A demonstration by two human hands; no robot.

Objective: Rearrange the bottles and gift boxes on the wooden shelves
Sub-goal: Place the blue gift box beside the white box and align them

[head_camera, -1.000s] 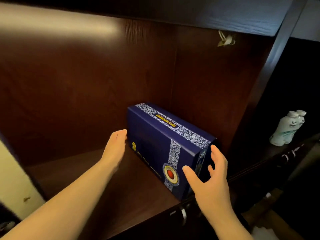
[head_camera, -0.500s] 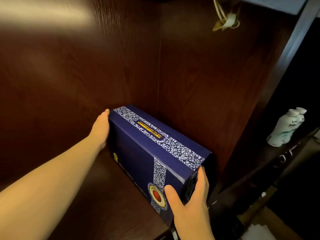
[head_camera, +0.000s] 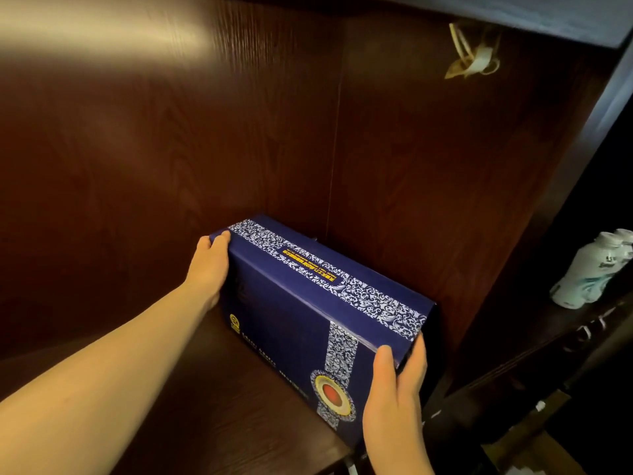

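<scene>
A dark blue gift box (head_camera: 291, 313) with white patterned bands and a red-and-gold seal stands on its long edge on the dark wooden shelf (head_camera: 205, 406), close to the right side wall. My left hand (head_camera: 210, 265) holds its far left end, fingertips curled over the top corner. At the near right end, my right hand (head_camera: 397, 392) grips the box, thumb on the front face and fingers round the end. Pale bottles (head_camera: 589, 272) stand on a lower shelf to the right.
The cabinet's back panel (head_camera: 171, 149) and right side wall (head_camera: 445, 183) enclose the box. A cream ribbon or tag (head_camera: 472, 56) hangs from the upper right. Cardboard lies on the floor at the bottom right (head_camera: 534, 454).
Both hands closed in from open positions beside the box and now hold its two ends. The view has come closer to the shelf.
</scene>
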